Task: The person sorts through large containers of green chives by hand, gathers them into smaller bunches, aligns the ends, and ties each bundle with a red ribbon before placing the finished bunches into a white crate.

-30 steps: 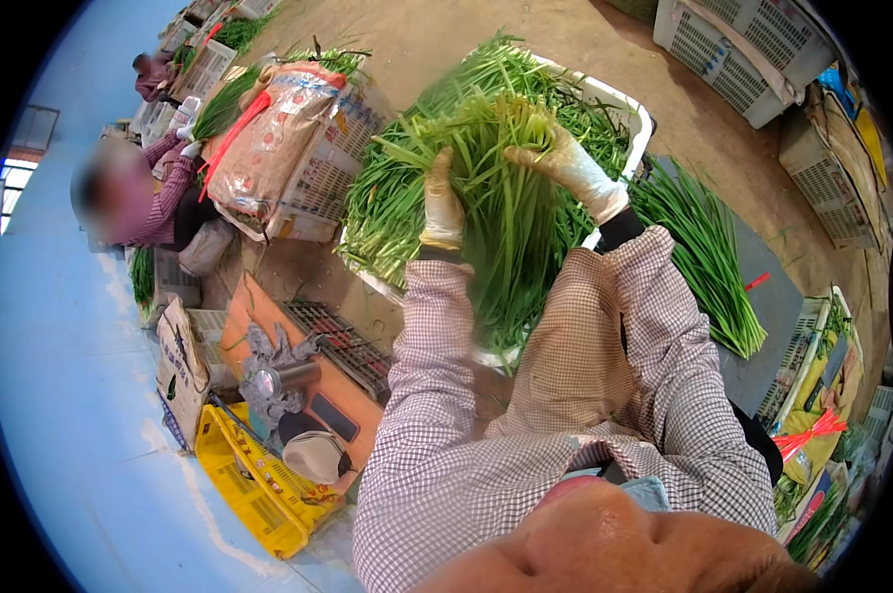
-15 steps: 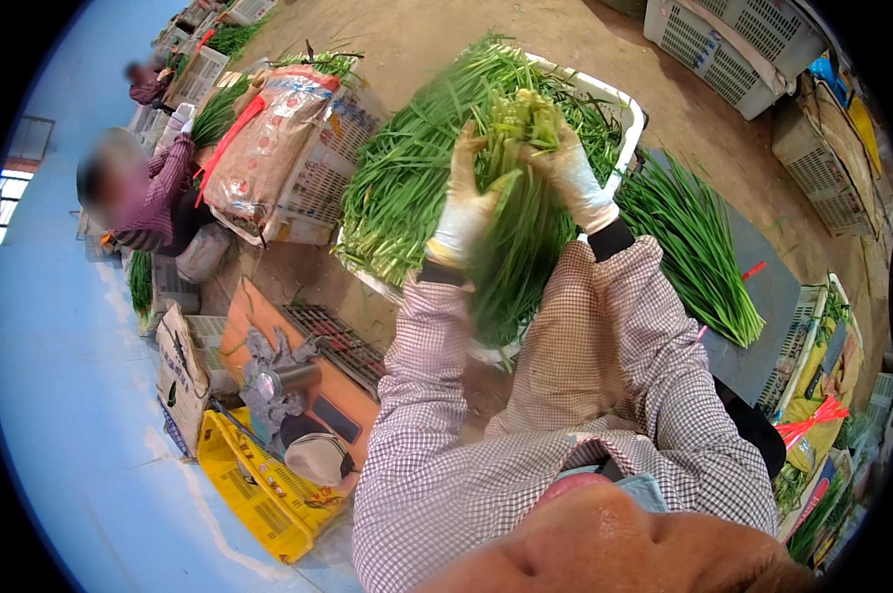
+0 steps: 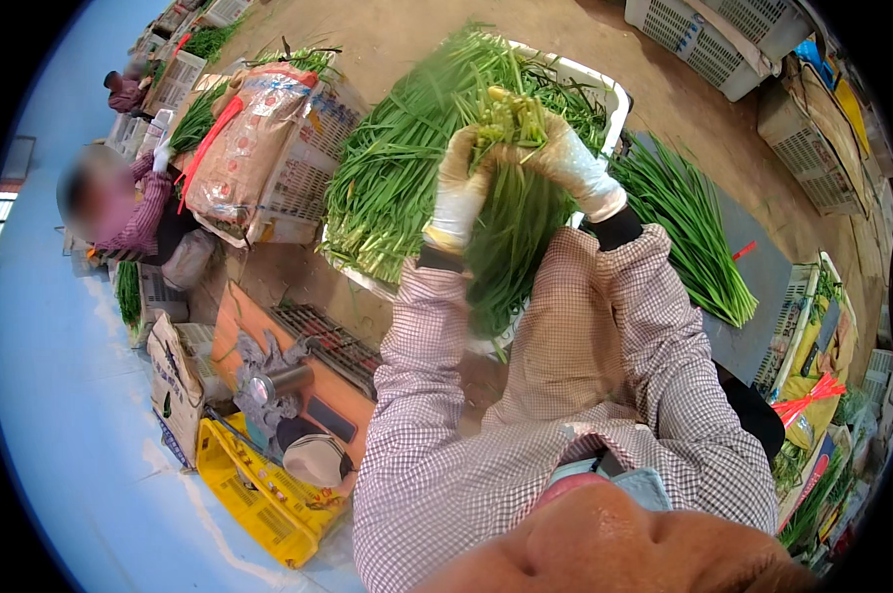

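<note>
A bunch of garlic chives (image 3: 514,203) hangs between my two gloved hands, its pale cut ends up and its green leaves trailing down, blurred. My left hand (image 3: 458,183) closes round the left side of the bunch just below the ends. On the other side my right hand (image 3: 568,163) grips it, fingers curled inward. Behind and beneath lies a heap of loose garlic chives (image 3: 392,158) in a white crate (image 3: 619,107). To the right, a sorted pile of chives (image 3: 686,232) rests on a grey board (image 3: 763,267).
At left stand a sack-covered crate (image 3: 249,158), an orange board (image 3: 231,321) with a metal flask (image 3: 281,381), and a yellow basket (image 3: 269,494). Red ties (image 3: 810,398) lie at right. Another person (image 3: 135,212) works at far left. Grey crates (image 3: 698,44) stand at back right.
My hands have drawn closer together around the top of the bunch, and the left fingers have curled in. The whole view has shifted slightly.
</note>
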Demonstrator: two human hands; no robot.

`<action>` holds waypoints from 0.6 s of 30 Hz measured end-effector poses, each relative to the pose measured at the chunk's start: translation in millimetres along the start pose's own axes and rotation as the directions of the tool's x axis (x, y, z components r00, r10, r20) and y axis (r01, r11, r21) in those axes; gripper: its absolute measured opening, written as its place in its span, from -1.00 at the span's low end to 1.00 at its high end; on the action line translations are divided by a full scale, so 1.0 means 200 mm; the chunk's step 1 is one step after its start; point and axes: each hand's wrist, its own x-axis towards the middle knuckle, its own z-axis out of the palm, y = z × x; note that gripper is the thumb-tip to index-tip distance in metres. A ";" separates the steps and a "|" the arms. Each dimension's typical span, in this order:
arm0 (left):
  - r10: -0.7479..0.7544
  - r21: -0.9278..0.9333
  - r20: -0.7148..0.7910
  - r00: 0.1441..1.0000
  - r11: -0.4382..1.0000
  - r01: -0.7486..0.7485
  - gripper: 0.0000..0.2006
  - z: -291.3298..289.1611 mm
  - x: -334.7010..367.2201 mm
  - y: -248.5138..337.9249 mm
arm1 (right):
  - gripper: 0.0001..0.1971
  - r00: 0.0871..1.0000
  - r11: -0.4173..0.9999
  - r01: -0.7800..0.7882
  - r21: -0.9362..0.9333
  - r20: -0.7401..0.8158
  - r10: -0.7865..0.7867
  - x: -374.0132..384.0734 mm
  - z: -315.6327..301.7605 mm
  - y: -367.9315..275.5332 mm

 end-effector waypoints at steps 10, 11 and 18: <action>-0.158 -0.144 -0.290 0.944 0.982 0.120 -0.63 -0.02 0.05 -0.01 | -0.34 0.996 0.993 0.006 0.116 -0.087 0.004 -0.03 0.02 0.09; -0.056 0.048 -0.242 0.969 0.996 0.070 -0.59 0.01 0.06 -0.02 | -0.33 0.997 0.998 0.008 0.069 -0.076 -0.003 -0.03 0.02 0.07; -0.032 0.069 -0.095 0.995 0.997 0.039 -0.57 0.06 0.06 0.00 | -0.33 0.998 0.999 -0.040 -0.028 -0.048 0.039 0.00 0.04 0.00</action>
